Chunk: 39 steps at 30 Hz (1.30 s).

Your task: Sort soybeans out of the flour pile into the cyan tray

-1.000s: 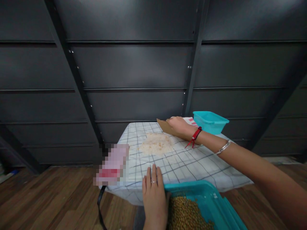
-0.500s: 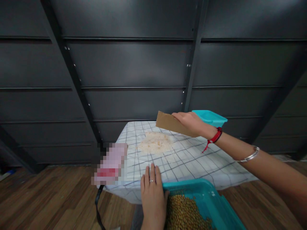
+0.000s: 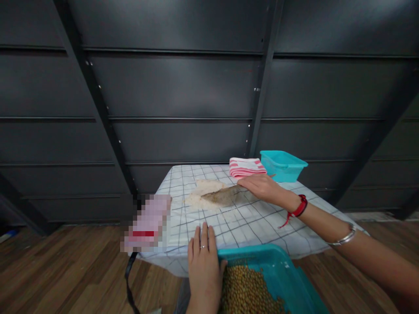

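Note:
My right hand (image 3: 262, 187) grips a piece of cardboard (image 3: 225, 195), its fingers closed on the far end. The cardboard tilts low over a pale, grainy spread (image 3: 199, 198) on the checked tablecloth (image 3: 183, 222), its lower edge down among the grains. At the table's near edge, my left hand (image 3: 204, 266) lies flat with fingers stretched out, its thumb by the corner of a teal tray (image 3: 278, 261). Round yellowish-brown beans (image 3: 248, 288) heap inside that tray. Its near part runs out of the picture.
A folded pink-and-white striped towel (image 3: 247, 168) lies at the back, beside a turquoise plastic tub (image 3: 284, 168). To the left sits a blurred-out pinkish object (image 3: 149, 218), with a black strap (image 3: 129, 279) hanging below. A dark panelled wall (image 3: 183, 87) stands behind the table.
My right hand has brought the cardboard down and left into the grainy spread, turning it flatter. The striped towel behind is now uncovered. My left hand stays in place on the table.

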{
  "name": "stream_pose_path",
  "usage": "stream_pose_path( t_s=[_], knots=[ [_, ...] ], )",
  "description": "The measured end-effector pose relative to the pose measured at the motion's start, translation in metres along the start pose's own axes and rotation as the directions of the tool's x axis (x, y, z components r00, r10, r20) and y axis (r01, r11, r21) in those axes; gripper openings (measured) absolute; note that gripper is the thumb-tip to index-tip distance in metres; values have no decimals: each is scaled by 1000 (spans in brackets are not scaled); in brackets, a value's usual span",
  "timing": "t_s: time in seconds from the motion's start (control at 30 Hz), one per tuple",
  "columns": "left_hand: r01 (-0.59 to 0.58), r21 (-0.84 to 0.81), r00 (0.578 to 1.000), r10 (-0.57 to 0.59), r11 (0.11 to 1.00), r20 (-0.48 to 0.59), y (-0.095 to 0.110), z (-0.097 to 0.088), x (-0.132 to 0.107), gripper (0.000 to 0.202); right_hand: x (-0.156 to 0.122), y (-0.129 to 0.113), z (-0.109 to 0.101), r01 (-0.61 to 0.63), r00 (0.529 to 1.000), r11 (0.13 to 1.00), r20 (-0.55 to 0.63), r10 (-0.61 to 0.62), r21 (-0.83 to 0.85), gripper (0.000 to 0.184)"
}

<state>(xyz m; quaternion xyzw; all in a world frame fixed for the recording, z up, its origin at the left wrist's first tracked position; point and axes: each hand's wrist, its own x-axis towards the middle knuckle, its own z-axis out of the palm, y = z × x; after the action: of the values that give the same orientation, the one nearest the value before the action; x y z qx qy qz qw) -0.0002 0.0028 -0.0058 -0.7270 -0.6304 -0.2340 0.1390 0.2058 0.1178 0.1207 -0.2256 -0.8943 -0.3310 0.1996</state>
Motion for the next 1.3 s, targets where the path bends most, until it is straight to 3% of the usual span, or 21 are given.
stream_pose_path(
  t_s=[0.13, 0.3, 0.57, 0.77, 0.97, 1.17, 1.3],
  knots=[
    [3, 9, 1000, -3, 1000, 9, 0, 0, 0, 59, -11, 2, -5, 35, 995, 999, -93, -34, 4, 31],
    [-6, 16, 1000, 7, 1000, -6, 0, 2, -1, 59, -14, 3, -12, -6, 982, 1000, -191, 3, -16, 27],
    [-20, 4, 1000, 20, 1000, 3, -1, 3, -3, 63, -15, -10, -15, 46, 996, 999, -80, -47, -22, 30],
    [-22, -14, 1000, 22, 1000, -1, -3, 5, -3, 67, -30, -15, -29, 58, 991, 998, -123, -59, -6, 29],
    [-14, -10, 1000, 14, 1000, 0, -2, 4, -2, 62, -26, -17, -37, 46, 986, 997, -156, -56, -67, 27],
    [-27, -10, 1000, 27, 1000, 3, -3, 3, -2, 64, -25, -25, -28, 67, 995, 994, -63, -73, -90, 28],
    [-33, -12, 999, 33, 999, -8, -3, 4, -3, 65, -32, -30, -36, 74, 996, 994, -50, -78, -79, 29]
  ],
)
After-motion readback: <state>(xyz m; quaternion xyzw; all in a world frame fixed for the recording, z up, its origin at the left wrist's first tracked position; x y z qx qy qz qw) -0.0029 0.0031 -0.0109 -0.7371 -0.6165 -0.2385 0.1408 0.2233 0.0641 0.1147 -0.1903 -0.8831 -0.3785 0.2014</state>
